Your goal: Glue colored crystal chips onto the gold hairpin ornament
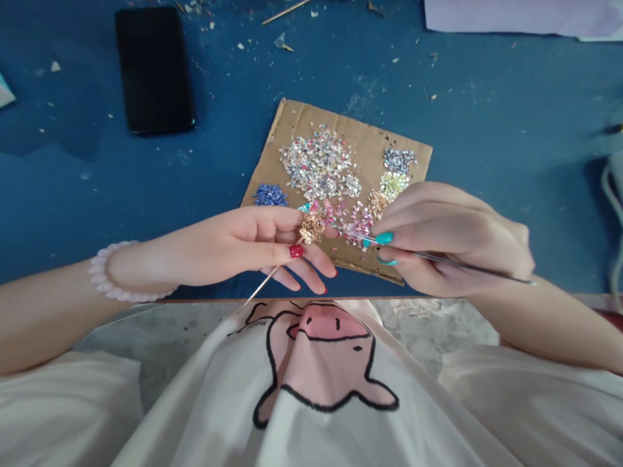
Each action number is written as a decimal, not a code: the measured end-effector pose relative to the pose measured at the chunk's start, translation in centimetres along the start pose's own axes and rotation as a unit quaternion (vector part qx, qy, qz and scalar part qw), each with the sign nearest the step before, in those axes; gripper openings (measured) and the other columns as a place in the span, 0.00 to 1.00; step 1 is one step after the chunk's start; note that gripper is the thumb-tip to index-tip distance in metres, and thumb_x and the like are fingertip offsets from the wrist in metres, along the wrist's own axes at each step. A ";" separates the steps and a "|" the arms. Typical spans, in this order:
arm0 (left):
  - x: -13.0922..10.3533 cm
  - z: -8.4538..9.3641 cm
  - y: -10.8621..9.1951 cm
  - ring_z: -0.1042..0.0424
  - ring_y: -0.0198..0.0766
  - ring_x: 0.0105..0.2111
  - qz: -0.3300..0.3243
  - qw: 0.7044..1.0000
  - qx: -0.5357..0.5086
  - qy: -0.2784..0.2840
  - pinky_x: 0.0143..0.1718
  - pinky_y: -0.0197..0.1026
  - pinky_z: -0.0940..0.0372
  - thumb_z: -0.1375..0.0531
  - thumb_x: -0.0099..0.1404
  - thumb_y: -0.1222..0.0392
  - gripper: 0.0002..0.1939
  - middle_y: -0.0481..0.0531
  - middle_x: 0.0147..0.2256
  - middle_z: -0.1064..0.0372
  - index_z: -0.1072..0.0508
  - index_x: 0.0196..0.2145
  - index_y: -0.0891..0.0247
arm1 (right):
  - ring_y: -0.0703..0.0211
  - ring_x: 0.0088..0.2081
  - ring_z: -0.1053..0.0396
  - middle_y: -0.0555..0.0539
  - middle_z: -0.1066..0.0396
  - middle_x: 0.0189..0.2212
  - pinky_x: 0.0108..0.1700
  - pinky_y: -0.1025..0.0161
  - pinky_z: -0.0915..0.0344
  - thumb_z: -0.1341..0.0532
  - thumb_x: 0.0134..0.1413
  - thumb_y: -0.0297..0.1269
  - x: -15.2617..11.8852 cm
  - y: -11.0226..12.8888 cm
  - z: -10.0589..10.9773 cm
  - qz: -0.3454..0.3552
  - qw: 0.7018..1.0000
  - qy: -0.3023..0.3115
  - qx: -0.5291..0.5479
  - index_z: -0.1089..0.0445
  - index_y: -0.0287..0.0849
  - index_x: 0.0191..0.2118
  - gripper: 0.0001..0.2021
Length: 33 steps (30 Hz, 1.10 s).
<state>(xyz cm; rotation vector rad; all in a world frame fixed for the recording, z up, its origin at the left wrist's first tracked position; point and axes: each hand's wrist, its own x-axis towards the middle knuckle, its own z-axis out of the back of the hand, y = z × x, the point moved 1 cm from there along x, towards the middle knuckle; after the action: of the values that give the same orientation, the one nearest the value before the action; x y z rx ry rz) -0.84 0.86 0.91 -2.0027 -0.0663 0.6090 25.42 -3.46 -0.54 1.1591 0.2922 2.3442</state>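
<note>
My left hand (263, 240) pinches a thin wooden stick (263, 285) between thumb and fingers. At the stick's upper end sits a small ornament (312, 227) covered in gold-coloured chips, with some pink at its top. My right hand (448, 237) is closed on a slim metal tool like tweezers (438, 258), its tip near the ornament; whether it touches or grips a chip is too small to tell. Below both hands lies a piece of cardboard (272, 152) bearing a silvery chip pile (321, 162), pink chips (359, 220) and blue chips (270, 194).
Grey-blue chips (399, 160), yellowish chips (393, 185) and gold chips (378, 203) line the cardboard's right side. A black phone (154, 70) lies at the upper left of the blue table (487, 117). Pale purple paper (516, 16) is at the upper right. Another stick (286, 11) and scraps lie behind.
</note>
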 end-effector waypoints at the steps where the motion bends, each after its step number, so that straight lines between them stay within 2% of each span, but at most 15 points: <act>1: 0.0 0.0 0.0 0.16 0.32 0.44 0.000 1.000 0.000 -0.001 0.45 0.27 0.23 0.45 0.77 0.68 0.14 0.44 0.49 0.18 0.20 0.48 0.58 | 0.60 0.36 0.22 0.47 0.19 0.33 0.40 0.63 0.21 0.38 0.70 0.34 0.0 0.0 0.0 -0.003 1.000 0.002 -0.006 0.26 0.46 0.41 0.04; 5: 0.0 -0.2 -0.1 0.16 0.33 0.43 0.000 1.000 0.003 -0.006 0.44 0.28 0.22 0.44 0.76 0.68 0.14 0.46 0.48 0.18 0.19 0.47 0.59 | 0.60 0.36 0.21 0.48 0.19 0.33 0.41 0.62 0.21 0.39 0.72 0.35 0.1 0.0 0.1 -0.015 1.000 0.011 -0.017 0.26 0.47 0.40 0.06; 9: 0.0 -0.2 -0.2 0.16 0.33 0.43 -0.001 1.000 0.005 -0.006 0.44 0.28 0.22 0.45 0.77 0.67 0.14 0.46 0.48 0.18 0.19 0.47 0.59 | 0.65 0.39 0.21 0.48 0.20 0.33 0.46 0.65 0.23 0.43 0.75 0.36 -0.1 0.3 0.2 -0.025 0.999 0.037 -0.021 0.25 0.46 0.39 0.12; 11: 0.0 -0.2 -0.3 0.16 0.33 0.43 -0.002 1.000 0.003 -0.005 0.44 0.28 0.22 0.45 0.77 0.67 0.14 0.46 0.48 0.18 0.19 0.47 0.58 | 0.64 0.42 0.21 0.48 0.21 0.34 0.47 0.64 0.23 0.42 0.76 0.43 -0.7 0.8 0.5 -0.065 0.995 0.062 -0.044 0.25 0.48 0.36 0.14; 14: 0.0 -0.2 -0.3 0.16 0.33 0.43 0.000 1.000 0.004 -0.007 0.44 0.28 0.22 0.45 0.76 0.68 0.14 0.45 0.46 0.18 0.19 0.46 0.59 | 0.57 0.48 0.21 0.45 0.21 0.38 0.48 0.59 0.22 0.38 0.69 0.57 -2.1 2.3 1.0 -0.135 0.982 0.095 -0.094 0.25 0.50 0.34 0.18; 19: 0.0 -0.3 -0.3 0.16 0.32 0.42 0.006 1.000 0.000 -0.003 0.45 0.28 0.22 0.44 0.75 0.69 0.14 0.44 0.45 0.18 0.19 0.46 0.59 | 0.52 0.53 0.22 0.43 0.21 0.43 0.50 0.53 0.21 0.35 0.63 0.64 -3.3 4.2 1.7 -0.154 0.975 0.100 -0.126 0.24 0.50 0.35 0.22; 21: -0.1 -0.4 -0.3 0.16 0.32 0.42 0.009 1.000 -0.002 0.001 0.45 0.28 0.22 0.44 0.74 0.70 0.15 0.43 0.44 0.18 0.19 0.46 0.58 | 0.51 0.52 0.21 0.44 0.21 0.44 0.50 0.53 0.21 0.35 0.63 0.63 -2.6 3.8 1.8 -0.151 0.975 0.105 -0.128 0.25 0.50 0.36 0.20; 23: -0.1 -0.4 -0.3 0.16 0.32 0.42 0.010 1.000 -0.001 -0.001 0.45 0.28 0.22 0.44 0.74 0.70 0.15 0.44 0.44 0.18 0.19 0.45 0.59 | 0.53 0.49 0.20 0.45 0.20 0.42 0.49 0.54 0.20 0.35 0.67 0.56 -1.3 2.8 1.8 -0.128 0.978 0.119 -0.117 0.25 0.50 0.38 0.15; 25: -0.2 -0.3 -0.3 0.16 0.32 0.42 0.010 1.000 -0.003 -0.003 0.45 0.28 0.22 0.44 0.74 0.71 0.15 0.44 0.44 0.18 0.19 0.45 0.59 | 0.59 0.44 0.19 0.48 0.20 0.38 0.45 0.59 0.20 0.38 0.72 0.42 0.1 1.8 1.9 -0.057 0.986 0.130 -0.085 0.27 0.50 0.40 0.06; 26: -0.2 -0.3 -0.3 0.17 0.32 0.42 0.010 1.000 -0.004 -0.002 0.45 0.29 0.22 0.44 0.74 0.71 0.15 0.45 0.45 0.18 0.19 0.45 0.60 | 0.61 0.41 0.20 0.49 0.20 0.36 0.43 0.61 0.21 0.39 0.72 0.35 0.6 1.5 1.9 -0.012 0.988 0.139 -0.064 0.28 0.48 0.40 0.05; 27: -0.2 -0.3 -0.4 0.17 0.32 0.42 0.010 1.000 -0.007 0.000 0.45 0.29 0.22 0.44 0.74 0.71 0.15 0.45 0.45 0.18 0.19 0.45 0.60 | 0.61 0.39 0.20 0.48 0.20 0.35 0.42 0.62 0.21 0.40 0.73 0.32 1.1 1.2 1.9 0.004 0.987 0.146 -0.065 0.29 0.47 0.40 0.06; 33: 0.0 -0.5 -0.5 0.17 0.30 0.42 0.011 0.999 -0.034 0.014 0.44 0.26 0.23 0.44 0.74 0.72 0.16 0.42 0.43 0.18 0.19 0.46 0.58 | 0.58 0.38 0.21 0.46 0.20 0.35 0.40 0.58 0.21 0.39 0.71 0.30 1.6 1.3 1.6 -0.001 0.989 0.130 -0.068 0.33 0.45 0.39 0.06</act>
<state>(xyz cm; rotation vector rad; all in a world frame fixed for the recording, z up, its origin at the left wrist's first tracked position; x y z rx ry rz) -0.51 0.70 1.51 -2.0801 -0.0477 0.5994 25.42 -3.79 2.09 0.7890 0.2182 2.4719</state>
